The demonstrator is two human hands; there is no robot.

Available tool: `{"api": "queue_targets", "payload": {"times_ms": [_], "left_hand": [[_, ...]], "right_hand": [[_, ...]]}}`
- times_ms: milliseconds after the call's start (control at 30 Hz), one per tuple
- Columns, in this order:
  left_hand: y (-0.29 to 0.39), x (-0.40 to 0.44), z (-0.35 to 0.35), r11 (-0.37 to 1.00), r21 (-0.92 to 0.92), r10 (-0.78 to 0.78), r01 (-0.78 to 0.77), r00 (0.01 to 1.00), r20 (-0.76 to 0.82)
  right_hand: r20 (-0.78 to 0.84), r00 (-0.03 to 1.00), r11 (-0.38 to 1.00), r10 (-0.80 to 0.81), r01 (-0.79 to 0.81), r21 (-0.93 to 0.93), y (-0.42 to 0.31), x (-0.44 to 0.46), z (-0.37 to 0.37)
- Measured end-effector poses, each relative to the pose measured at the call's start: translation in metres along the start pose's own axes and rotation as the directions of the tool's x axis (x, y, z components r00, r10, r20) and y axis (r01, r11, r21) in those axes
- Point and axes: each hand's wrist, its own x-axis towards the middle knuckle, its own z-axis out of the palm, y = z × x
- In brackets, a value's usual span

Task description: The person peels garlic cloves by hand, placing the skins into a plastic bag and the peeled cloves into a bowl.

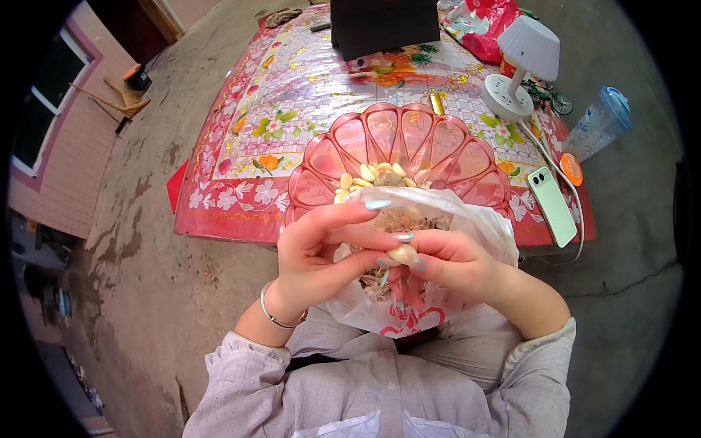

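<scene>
Between the fingertips of both hands is a pale, peeled-looking garlic clove [401, 254]. My left hand [325, 244] pinches it from the left, index finger raised. My right hand [453, 263] grips it from the other side with thumb and fingers. Right below the hands, a white plastic bag [482, 219] lies open on my lap against the table edge, with dry garlic skins [374, 286] inside. Behind the bag, a pink translucent scalloped tray [350, 139] holds several peeled garlic cloves [369, 172] and a brownish lump [390, 179], perhaps an unpeeled bulb.
A floral cloth covers the table [234, 197]. On its right are a green phone [552, 206], a white lamp [527, 51] with a cable, an orange round object [571, 169] and a lidded clear cup [600, 124]. A dark tablet stand [383, 28] and red bag [485, 33] are farther back.
</scene>
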Motion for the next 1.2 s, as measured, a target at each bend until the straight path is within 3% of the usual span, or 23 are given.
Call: {"api": "queue_targets", "payload": {"times_ms": [200,267,400,633,800,1000,1133,1200], "left_hand": [[-0.005,-0.002,0.0,0.973,0.191,0.125,-0.131,0.991,0.046],[-0.007,-0.002,0.0,0.9,0.334,0.259,-0.279,0.96,0.105],[-0.006,-0.001,0.005,0.865,0.386,0.307,-0.319,0.947,0.095],[-0.002,0.002,0.006,0.697,0.579,0.342,-0.423,0.906,0.25],[-0.007,0.0,0.006,0.641,0.598,0.405,-0.481,0.874,0.27],[-0.007,-0.002,0.009,0.765,0.524,0.364,-0.374,0.923,0.127],[-0.007,-0.003,0.009,0.774,0.52,0.409,-0.361,0.912,0.025],[-0.007,-0.004,0.008,0.779,0.538,0.393,-0.321,0.919,-0.022]], "right_hand": [[-0.035,0.998,0.999,0.046,-0.046,0.006,-0.002,-0.002,0.0],[-0.03,0.998,0.998,0.057,-0.057,0.014,0.0,-0.002,-0.003],[-0.073,0.995,0.998,0.06,-0.063,-0.027,0.001,-0.003,-0.003],[-0.105,0.994,0.996,-0.006,-0.003,-0.092,0.002,-0.002,0.001],[-0.193,0.98,0.928,-0.055,-0.021,-0.371,0.009,0.0,-0.004],[-0.21,0.974,0.991,-0.088,0.063,-0.121,0.011,-0.002,-0.003],[-0.258,0.956,0.986,-0.139,0.108,-0.13,0.005,0.0,0.002],[-0.35,0.85,0.919,-0.394,0.356,-0.17,0.01,0.002,0.007]]}}
